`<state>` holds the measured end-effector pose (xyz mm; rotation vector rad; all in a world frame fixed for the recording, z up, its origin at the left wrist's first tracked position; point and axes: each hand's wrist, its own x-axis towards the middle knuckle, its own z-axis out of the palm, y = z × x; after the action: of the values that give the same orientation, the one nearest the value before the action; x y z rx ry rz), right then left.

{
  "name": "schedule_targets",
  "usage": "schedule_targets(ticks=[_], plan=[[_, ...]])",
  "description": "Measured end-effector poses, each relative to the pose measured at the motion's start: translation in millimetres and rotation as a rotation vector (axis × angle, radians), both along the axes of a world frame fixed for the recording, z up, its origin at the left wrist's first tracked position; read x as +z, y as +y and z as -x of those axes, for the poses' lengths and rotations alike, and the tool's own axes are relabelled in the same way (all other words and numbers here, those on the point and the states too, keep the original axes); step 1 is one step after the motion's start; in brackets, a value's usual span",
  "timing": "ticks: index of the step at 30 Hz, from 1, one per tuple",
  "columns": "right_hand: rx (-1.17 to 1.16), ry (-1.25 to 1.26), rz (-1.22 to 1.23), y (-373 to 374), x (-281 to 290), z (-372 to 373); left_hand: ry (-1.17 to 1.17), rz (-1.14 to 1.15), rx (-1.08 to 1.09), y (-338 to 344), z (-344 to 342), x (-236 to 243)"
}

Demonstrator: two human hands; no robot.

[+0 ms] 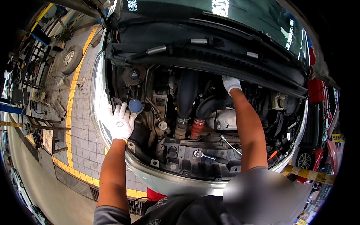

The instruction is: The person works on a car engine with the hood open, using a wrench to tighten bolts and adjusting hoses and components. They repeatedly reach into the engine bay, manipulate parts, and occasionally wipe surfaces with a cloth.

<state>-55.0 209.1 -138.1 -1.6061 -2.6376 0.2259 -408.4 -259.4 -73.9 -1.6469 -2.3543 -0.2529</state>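
Observation:
My left hand (120, 122), in a white glove, lies with spread fingers on the left edge of the car's engine bay. Just beside its fingertips is a round blue cap (135, 105). My right arm stretches deep into the bay, and the gloved right hand (231, 84) is at the rear, below the black cowl (210, 60). Its fingers are mostly hidden among dark parts, so what they touch cannot be seen. A thick black hose (188, 88) runs to the left of that hand. Another curved black hose (207, 107) passes nearer me, joined to a red ribbed sleeve (197, 128).
A ratchet (210, 156) and a shiny wrench (230, 145) lie on the front panel. An orange-handled tool (272, 154) is at the right. Left of the car, a wheel (71, 59) lies on the tiled floor near a yellow line (73, 92). A red vehicle (318, 86) stands right.

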Motion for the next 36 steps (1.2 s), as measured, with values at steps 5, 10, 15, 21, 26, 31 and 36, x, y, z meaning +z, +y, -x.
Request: schedule_targets(ticks=[5,10,15,21,26,31,36], plan=[[-0.064,0.148,-0.067,-18,5,3,0.024,0.007,0.018,-4,2,-2],[-0.082,0.273,-0.299,-35,9,-11,0.022,0.011,0.008,1,-1,0],[-0.075,0.299,-0.285,-59,24,-16,0.01,0.02,0.01,0,-2,3],[-0.133,0.275,-0.072,-47,27,-13,0.023,0.049,0.028,2,-3,2],[-0.126,0.284,-0.045,-23,12,-21,0.043,0.056,0.023,6,-7,7],[0.129,0.205,-0.212,-37,34,3,0.061,0.077,0.035,3,-6,6],[0.033,0.042,-0.113,-27,31,19,0.04,0.084,0.025,2,-5,9]])
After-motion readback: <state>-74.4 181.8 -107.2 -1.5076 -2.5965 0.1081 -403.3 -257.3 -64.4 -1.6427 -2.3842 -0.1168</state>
